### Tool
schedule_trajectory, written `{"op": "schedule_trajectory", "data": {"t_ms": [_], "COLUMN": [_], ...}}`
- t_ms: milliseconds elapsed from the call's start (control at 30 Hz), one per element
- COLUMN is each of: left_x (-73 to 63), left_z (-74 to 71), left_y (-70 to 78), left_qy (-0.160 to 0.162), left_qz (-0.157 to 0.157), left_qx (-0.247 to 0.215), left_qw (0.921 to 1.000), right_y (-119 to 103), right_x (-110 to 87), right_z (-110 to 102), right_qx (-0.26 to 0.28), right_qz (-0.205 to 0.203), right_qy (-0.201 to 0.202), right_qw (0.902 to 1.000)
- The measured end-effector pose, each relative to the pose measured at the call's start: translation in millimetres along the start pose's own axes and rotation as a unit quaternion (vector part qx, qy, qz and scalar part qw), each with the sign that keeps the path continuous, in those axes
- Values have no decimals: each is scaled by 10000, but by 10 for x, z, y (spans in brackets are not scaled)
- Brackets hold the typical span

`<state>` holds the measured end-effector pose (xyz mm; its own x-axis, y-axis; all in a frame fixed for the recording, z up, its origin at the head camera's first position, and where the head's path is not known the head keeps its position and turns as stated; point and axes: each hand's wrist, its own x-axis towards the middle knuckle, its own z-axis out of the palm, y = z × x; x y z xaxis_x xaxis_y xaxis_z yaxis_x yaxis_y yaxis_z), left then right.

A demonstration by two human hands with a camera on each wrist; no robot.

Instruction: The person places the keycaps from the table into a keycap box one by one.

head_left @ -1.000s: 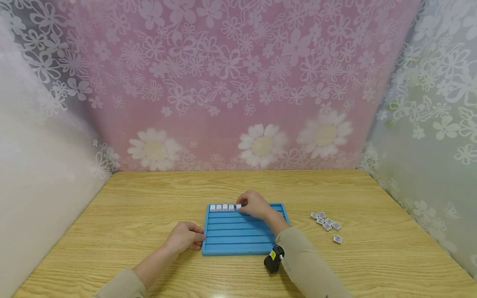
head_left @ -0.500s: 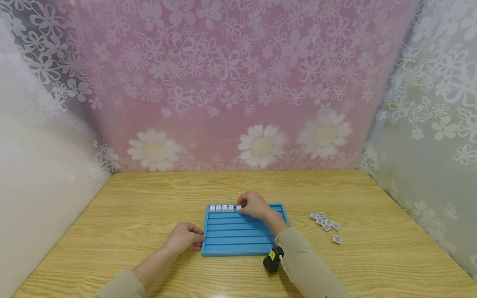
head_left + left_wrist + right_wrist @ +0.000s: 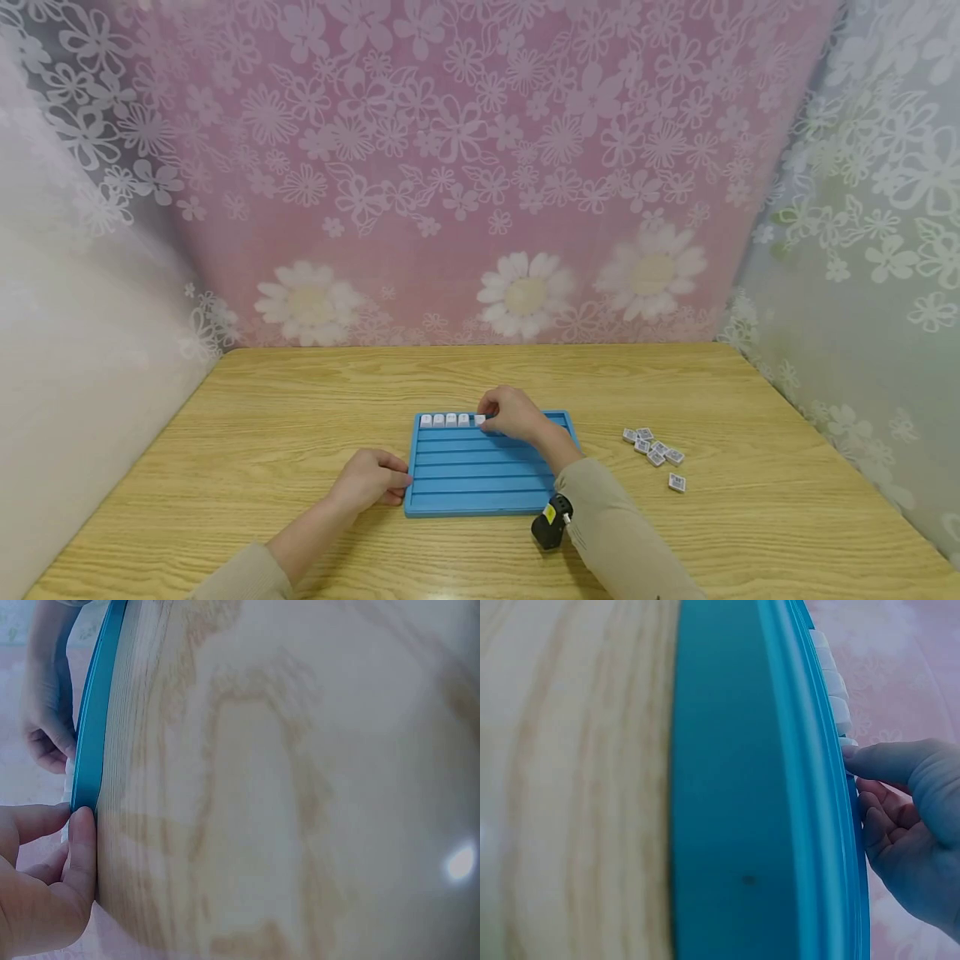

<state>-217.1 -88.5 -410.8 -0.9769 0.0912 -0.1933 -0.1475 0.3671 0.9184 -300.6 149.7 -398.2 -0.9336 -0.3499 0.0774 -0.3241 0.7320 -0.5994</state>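
Note:
A blue tray [image 3: 480,483] with several raised ridges across it lies on the table. Along its far groove, at the left end, stand several white tiles [image 3: 445,421] with small marks. My right hand [image 3: 513,414] reaches over the tray and pinches another white tile [image 3: 480,421] in that groove, a small gap to the right of the row. In the right wrist view, the thumb [image 3: 885,760] presses on this tile; its far side is hidden. My left hand [image 3: 367,479] grips the tray's left edge near the front corner, thumb and finger on the rim [image 3: 91,761].
Several loose white tiles [image 3: 655,447] with printed faces lie on the wooden table [image 3: 300,383] to the right of the tray, with a single tile [image 3: 677,482] nearer the front. A black wrist camera [image 3: 551,522] sits at the right sleeve. Floral curtains enclose the table.
The pinched tile sits slightly lower in the far groove than a second ago. Both hands otherwise stay in place, and the view has shifted only a little.

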Motion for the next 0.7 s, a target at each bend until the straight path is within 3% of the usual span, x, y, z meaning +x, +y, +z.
{"op": "schedule_trajectory", "data": {"t_ms": [700], "left_x": [1], "left_z": [-6], "left_y": [-7], "left_qy": [-9], "left_qz": [66], "left_qx": [-34], "left_qw": [10000], "right_y": [-37], "right_x": [9], "right_z": [-10], "right_qx": [10], "right_qz": [163], "right_qy": [-6], "right_qw": [9999]}}
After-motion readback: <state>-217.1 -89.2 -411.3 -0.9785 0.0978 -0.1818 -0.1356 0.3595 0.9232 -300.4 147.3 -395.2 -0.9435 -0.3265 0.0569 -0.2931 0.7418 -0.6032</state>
